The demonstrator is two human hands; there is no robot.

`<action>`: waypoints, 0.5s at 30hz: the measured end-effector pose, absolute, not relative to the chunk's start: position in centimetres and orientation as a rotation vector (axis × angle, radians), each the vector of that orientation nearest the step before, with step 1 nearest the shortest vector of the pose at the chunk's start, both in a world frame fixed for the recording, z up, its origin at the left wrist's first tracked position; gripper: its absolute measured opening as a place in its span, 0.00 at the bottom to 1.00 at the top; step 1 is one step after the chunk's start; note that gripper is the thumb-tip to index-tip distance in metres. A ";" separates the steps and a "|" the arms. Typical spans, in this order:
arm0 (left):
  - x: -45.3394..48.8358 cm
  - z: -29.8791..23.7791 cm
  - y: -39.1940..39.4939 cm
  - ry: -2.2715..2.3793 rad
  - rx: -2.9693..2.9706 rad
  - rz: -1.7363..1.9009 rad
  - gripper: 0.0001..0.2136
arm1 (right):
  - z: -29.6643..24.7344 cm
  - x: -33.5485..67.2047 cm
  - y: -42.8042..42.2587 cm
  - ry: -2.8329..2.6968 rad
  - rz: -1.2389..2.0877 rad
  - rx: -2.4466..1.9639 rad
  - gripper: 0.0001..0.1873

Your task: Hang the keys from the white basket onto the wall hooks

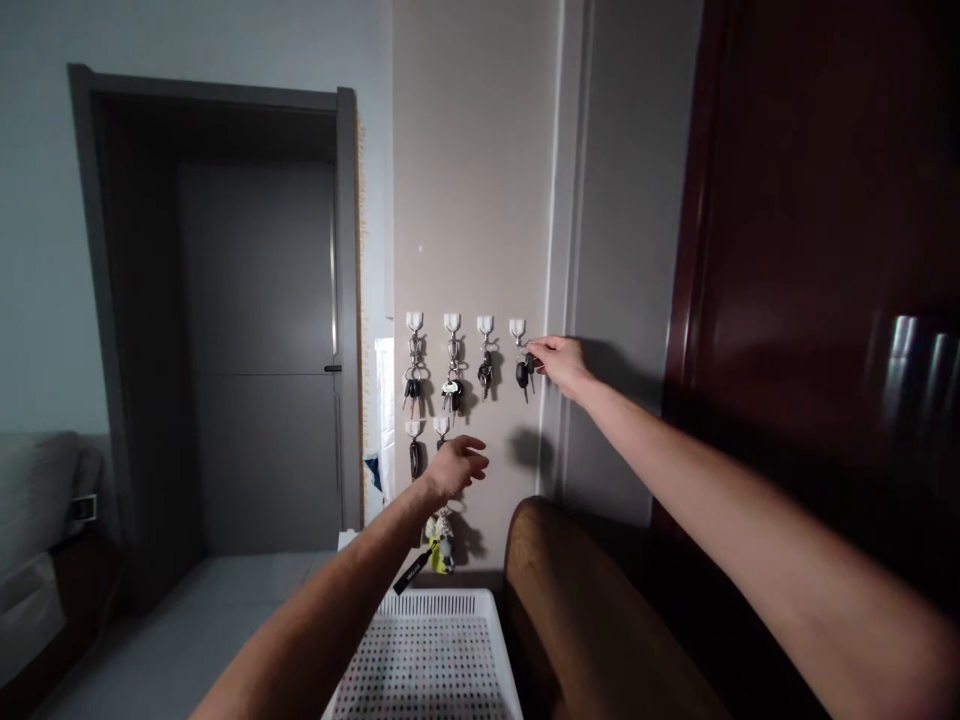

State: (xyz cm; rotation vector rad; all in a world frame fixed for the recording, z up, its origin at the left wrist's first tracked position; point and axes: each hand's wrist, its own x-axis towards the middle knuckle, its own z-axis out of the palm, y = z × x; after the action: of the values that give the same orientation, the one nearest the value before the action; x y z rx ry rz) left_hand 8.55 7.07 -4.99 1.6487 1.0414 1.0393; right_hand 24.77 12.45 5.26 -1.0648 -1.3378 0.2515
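At the far right of the upper row of white wall hooks, my right hand [561, 366] pinches the ring of a bunch of keys [523, 376] with black heads. The keys hang just below a white hook [517, 328]; whether the ring is seated on it I cannot tell. My left hand [456, 468] is held in front of the lower row, fingers loosely apart and holding nothing. It partly covers a lower hook [442, 427] and what hangs there. Below it dangle a yellow-and-grey charm [441, 555] and a black strap tag [411, 573].
Other key bunches hang on upper hooks: one at left [413, 388], one in the middle [452, 390], another [485, 375] beside it. A dark key holder [415, 458] hangs lower left. Below stands a white perforated basket [487, 625], with my knee [547, 560] beside it.
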 end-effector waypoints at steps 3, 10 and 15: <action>8.8 -4.3 7.6 1.084 1.701 1.053 0.12 | 6.1 25.0 13.8 -1.278 0.243 -1.084 0.08; 9.6 -4.1 8.2 1.077 1.792 1.011 0.13 | 6.4 25.2 17.2 -1.245 0.044 -1.278 0.08; 9.7 -5.0 8.2 1.063 1.767 1.022 0.13 | 5.6 25.6 17.7 -1.248 0.096 -1.304 0.10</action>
State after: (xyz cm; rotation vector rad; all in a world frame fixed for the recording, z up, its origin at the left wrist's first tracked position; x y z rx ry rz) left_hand 9.69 8.21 -5.01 1.7668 1.0632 1.0222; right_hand 25.55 17.73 5.62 -1.3041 -1.2478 0.0963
